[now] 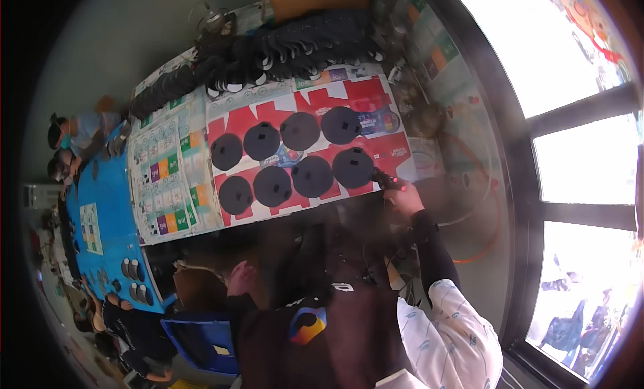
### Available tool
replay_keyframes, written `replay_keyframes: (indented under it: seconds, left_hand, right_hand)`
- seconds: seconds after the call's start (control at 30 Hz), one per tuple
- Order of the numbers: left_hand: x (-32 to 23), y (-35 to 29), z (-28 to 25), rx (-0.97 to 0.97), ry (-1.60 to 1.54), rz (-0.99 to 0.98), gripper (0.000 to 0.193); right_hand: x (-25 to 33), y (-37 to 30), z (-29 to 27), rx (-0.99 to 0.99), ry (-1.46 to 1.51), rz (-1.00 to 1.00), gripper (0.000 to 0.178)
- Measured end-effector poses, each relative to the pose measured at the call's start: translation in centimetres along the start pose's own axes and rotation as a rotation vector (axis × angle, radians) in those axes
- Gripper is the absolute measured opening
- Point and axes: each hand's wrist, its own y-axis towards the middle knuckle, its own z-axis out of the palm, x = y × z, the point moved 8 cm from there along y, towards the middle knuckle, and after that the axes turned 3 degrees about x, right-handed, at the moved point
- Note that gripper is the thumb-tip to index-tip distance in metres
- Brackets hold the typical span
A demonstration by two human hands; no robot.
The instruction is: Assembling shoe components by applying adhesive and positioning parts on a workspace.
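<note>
Your right hand (pixel 401 196) grips a dark tool (pixel 387 180), seemingly a glue gun, pointing up-left onto the red sheet's (pixel 376 93) near right corner beside a black disc (pixel 353 167). Your left hand (pixel 241 279) hangs loosely curled, empty.

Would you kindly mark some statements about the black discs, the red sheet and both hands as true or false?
1. Eight black discs lie on the red sheet. True.
2. The right hand holds a small dark tool with a red light at the sheet's edge. True.
3. The left hand rests on a disc. False: it is low, away from the sheet, near a brown box.
4. The discs are white. False: they are black.
5. The long table on the left is blue. True.
</note>
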Motion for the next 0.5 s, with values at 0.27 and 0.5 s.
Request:
replay_keyframes:
  seconds: [0.27, 0.5]
  left_hand:
    - [11.3, -1.5, -10.2, 0.052, 0.020, -0.251, 0.032]
    - [14.0, -2.1, -11.3, 0.006, -0.061, -0.212, 0.044]
  right_hand:
    - [4.9, 2.5, 2.4, -0.230, -0.417, -0.229, 0.034]
    - [4.4, 4.5, 3.3, -0.076, -0.519, -0.268, 0.030]
